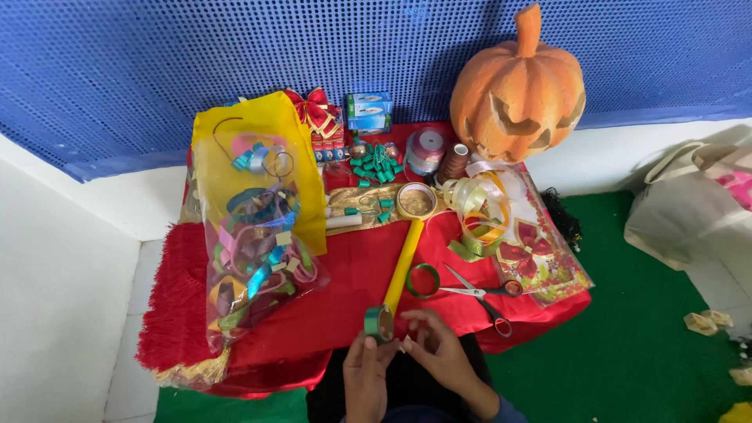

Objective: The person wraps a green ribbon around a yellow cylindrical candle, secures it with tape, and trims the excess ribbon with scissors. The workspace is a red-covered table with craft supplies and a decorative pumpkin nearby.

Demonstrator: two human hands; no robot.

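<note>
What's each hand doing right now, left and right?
Left hand: closed on a small green ribbon roll.
Right hand: fingers curled beside the roll, at its loose end; whether it grips anything cannot be told.

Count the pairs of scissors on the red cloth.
1. A single pair of steel scissors with red-and-black handles lies open on the red cloth, right of the green ribbon ring. More could be hidden under the clear bag of ribbons.
</note>
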